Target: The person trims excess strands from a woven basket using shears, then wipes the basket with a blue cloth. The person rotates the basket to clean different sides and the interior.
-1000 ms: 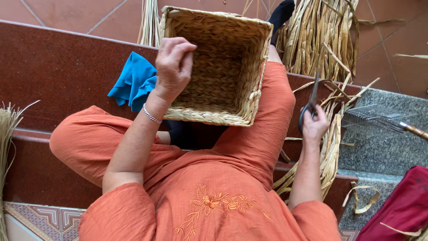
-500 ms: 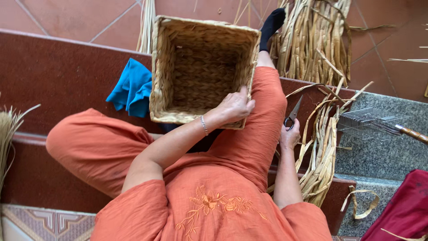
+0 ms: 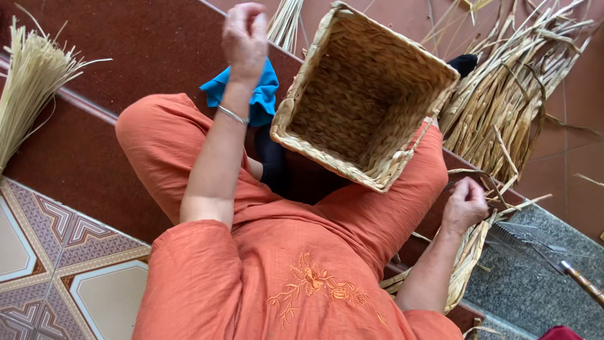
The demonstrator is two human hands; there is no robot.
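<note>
Two hands work apart: my left hand, upper left of frame, pinches shut on nothing I can make out; my right hand curls loosely over dried reeds. Basket leans on my knee, mouth toward me.

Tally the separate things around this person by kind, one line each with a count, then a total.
Woven basket: 1
Blue cloth: 1
Bundles or heaps of dried reed, pale bundle, thin bundle, large heap, strands by the right hand: 4
Rake-like tool: 1
Total: 7
</note>
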